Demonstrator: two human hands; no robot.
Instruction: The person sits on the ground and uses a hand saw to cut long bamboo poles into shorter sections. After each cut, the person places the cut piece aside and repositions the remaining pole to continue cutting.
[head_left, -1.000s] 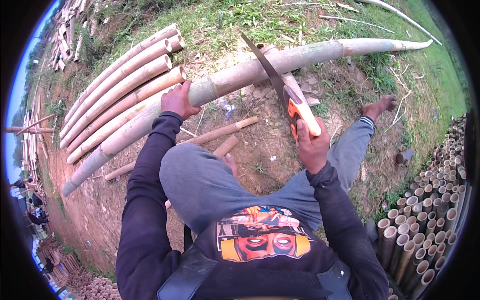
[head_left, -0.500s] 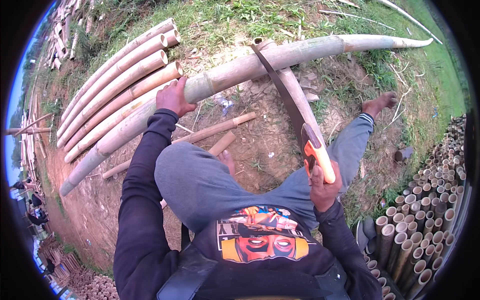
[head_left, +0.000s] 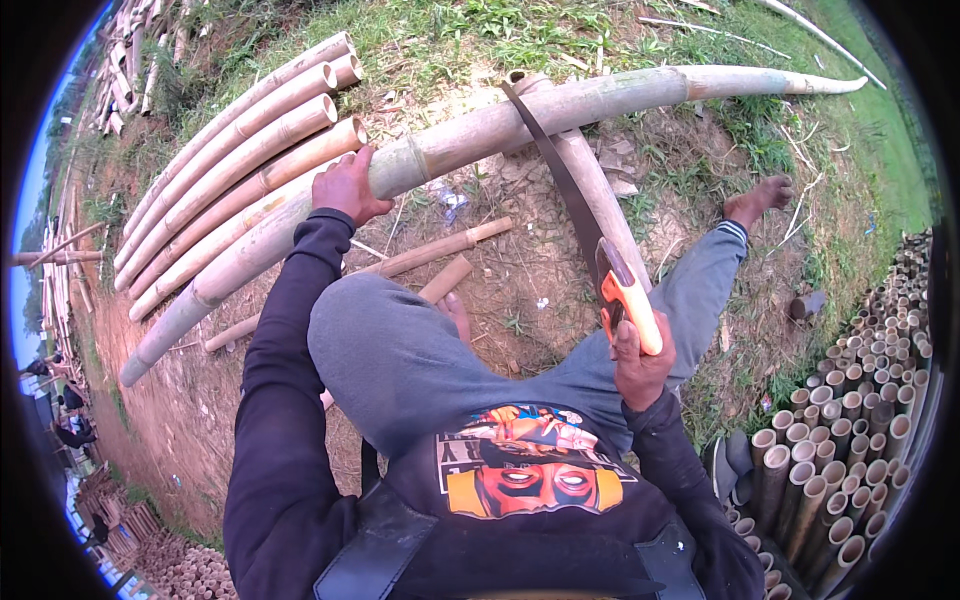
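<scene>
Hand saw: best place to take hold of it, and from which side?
Take the hand saw by its orange handle, the thick rounded end nearest the person, coming from the right and below, where the right hand already wraps it. The dark curved blade runs up and away onto the long bamboo pole, which the left hand steadies, so keep the grip off the blade.

Bare, grass-patched ground carries stacked bamboo poles, short bamboo offcuts and bundled cut tubes.
</scene>
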